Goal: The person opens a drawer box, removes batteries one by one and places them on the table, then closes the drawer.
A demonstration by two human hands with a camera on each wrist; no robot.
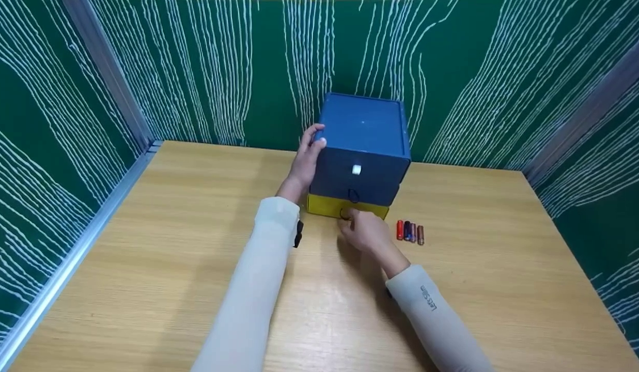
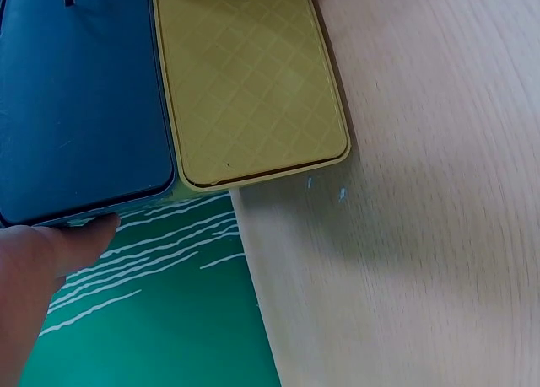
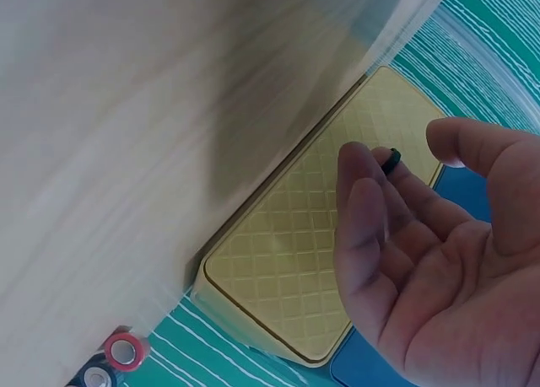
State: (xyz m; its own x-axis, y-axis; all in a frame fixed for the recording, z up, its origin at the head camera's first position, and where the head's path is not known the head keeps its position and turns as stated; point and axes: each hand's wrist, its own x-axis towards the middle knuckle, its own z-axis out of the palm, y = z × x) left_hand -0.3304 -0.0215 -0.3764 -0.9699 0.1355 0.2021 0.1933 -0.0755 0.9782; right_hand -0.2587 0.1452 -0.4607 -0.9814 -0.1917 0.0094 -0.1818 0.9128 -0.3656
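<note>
Left hand: the left hand (image 1: 305, 160) spread loosely against the left side of the blue case (image 1: 363, 124), thumb near its top front edge; I see it touching, fingers extended rather than wrapped round.
Right hand: the right hand (image 1: 368, 230), fingers curled, on the black pull loop (image 3: 391, 161); whether they hook or pinch it I cannot tell.
Hands, relation: well apart, one beside the case, the other lower at the front.
Yellow drawer: the yellow drawer (image 1: 324, 205), lowest in the stack, directly beneath the blue part; front appears flush from my feeds. Interior hidden from me.
Blue front: fitted with a white knob (image 1: 356, 169) and, below it, a second black loop (image 1: 354, 195). Contents hidden.
Drawer finish: yellow face, quilted diamond pattern, rounded corners; blue face plain and smooth.
Cylinders, four: red cylinder (image 1: 400, 230), dark blue cylinder (image 1: 407, 230), purple cylinder (image 1: 413, 233), brown cylinder (image 1: 421, 235); lying side by side, right of the stack.
Bench: pale wood-grain bench (image 1: 169, 258), bearing stack and cylinders.
Backdrop: green wall (image 1: 267, 77), wavy white lines.
Sleeves: pale, on both forearms; dark lettering on the right sleeve (image 1: 438, 315).
</note>
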